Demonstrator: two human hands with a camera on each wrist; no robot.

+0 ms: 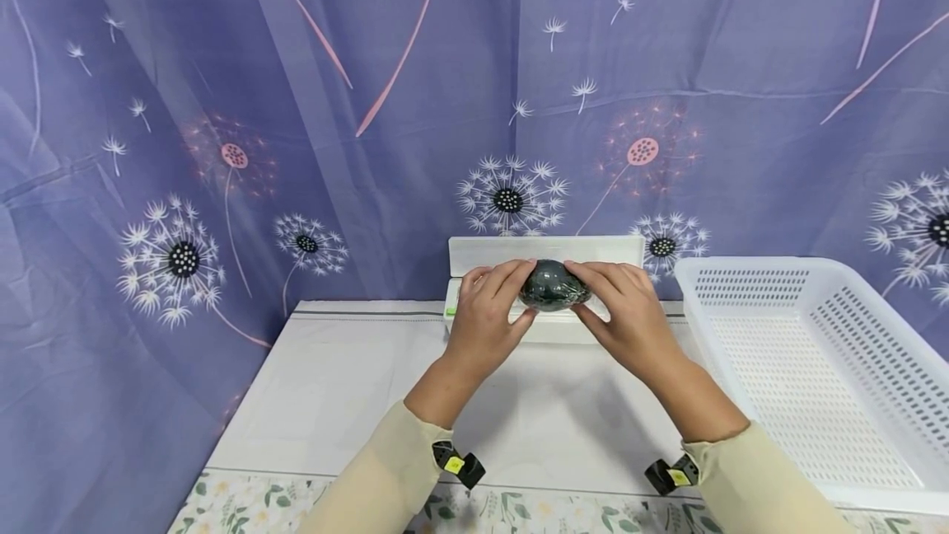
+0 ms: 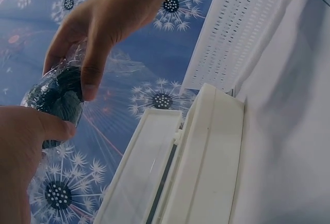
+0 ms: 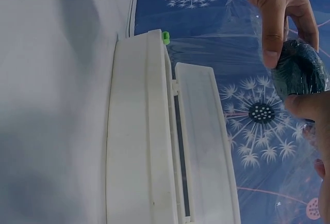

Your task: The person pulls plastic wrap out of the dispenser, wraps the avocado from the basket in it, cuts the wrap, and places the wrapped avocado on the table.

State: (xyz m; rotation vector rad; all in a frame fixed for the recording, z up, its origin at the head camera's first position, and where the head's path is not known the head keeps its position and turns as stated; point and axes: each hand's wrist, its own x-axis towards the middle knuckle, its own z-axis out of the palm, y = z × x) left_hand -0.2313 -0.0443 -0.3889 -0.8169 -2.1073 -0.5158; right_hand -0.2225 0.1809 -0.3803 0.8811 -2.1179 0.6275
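Between my two hands is a dark green, rounded thing [image 1: 552,288] with clear plastic film [image 2: 121,66] around it; its exact kind I cannot tell. My left hand [image 1: 483,316] pinches its left side, thumb below and fingers on top. On the opposite side my right hand [image 1: 626,316] grips it the same way. Wrinkled film trails off the thing near both hands in the wrist views. Just below the held thing stands a long white wrap box [image 3: 136,131], its hinged lid [image 1: 544,252] raised at the back. Both wrist views show the hands up above this box.
A white perforated plastic basket [image 1: 808,402] takes up the right side of the table. The white table cover [image 1: 326,386] has a floral strip [image 1: 252,501] along the near edge. Behind hangs a purple-blue dandelion-print curtain [image 1: 415,180], close to the raised lid.
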